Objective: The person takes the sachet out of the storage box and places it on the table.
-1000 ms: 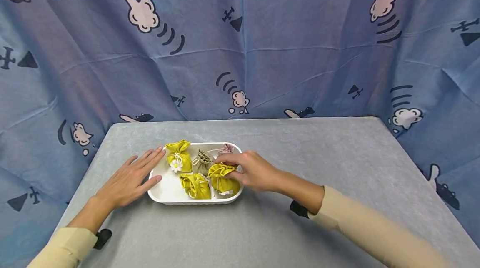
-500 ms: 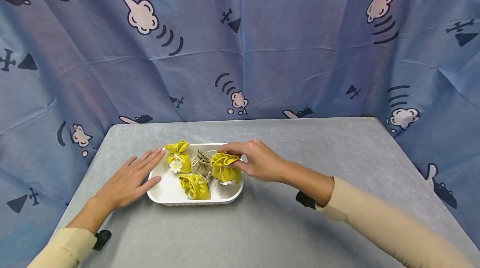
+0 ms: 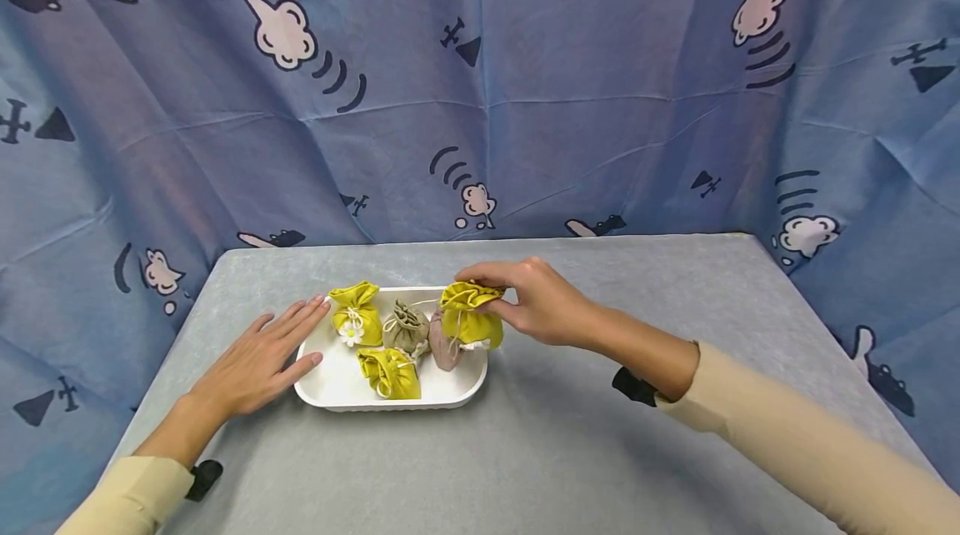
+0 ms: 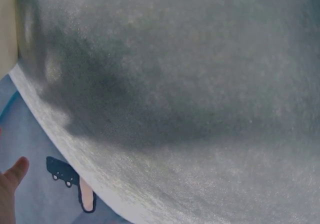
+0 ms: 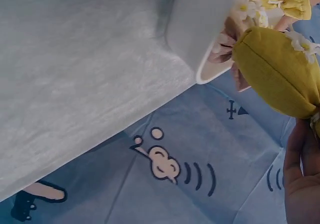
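My right hand (image 3: 542, 302) pinches a yellow-green drawstring pouch (image 3: 468, 320) by its gathered top, over the right end of a white tray (image 3: 322, 385). In the right wrist view, this pouch (image 5: 277, 71) hangs from the fingers, with white flowers on its side. My left hand (image 3: 251, 364) lies with straight fingers at the tray's left rim. Inside the tray sit two more yellow-green pouches, one upright (image 3: 363, 327) with a white flower, one tipped (image 3: 393, 374) at the front. A grey-beige pouch (image 3: 408, 328) stands between, and a dusty pink pouch (image 3: 444, 343) is partly covered by the held one.
The tray rests on a grey cloth-covered table (image 3: 600, 285), left of its middle. A blue patterned curtain (image 3: 480, 85) hangs behind the table and along both sides. In the left wrist view there is mostly grey table surface (image 4: 200, 84) with a shadow.
My right hand has lifted the yellow-green pouch from the tray's front right, up and to the right. The pink pouch shows more now. The left hand has stayed in place.
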